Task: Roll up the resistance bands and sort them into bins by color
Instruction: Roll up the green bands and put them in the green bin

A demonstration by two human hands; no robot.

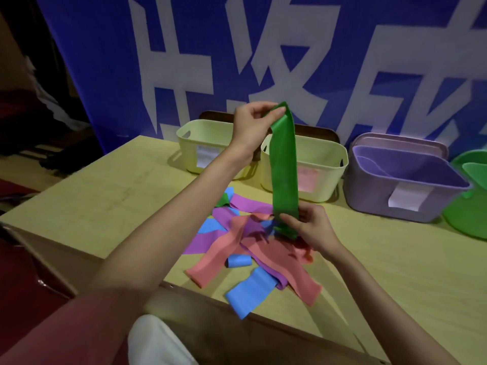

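Two hands hold long green stretchy band [284, 164] straight up: left hand [250, 125] pinching top, right hand [307, 225] fingers [288, 219] pinching bottom.

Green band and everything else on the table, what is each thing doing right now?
Green band: held up, stretched, unrolled.
Left hand: pinches its top end.
Right hand: grips its bottom end.
Pile of bands: loose, flat, tangled.
Small blue band: rolled up.
Yellow bins: upright, contents hidden.
Purple bin: upright, looks empty.
Green bin: partly out of view.

Head camera looks forward and down (close) over the table [110, 196].
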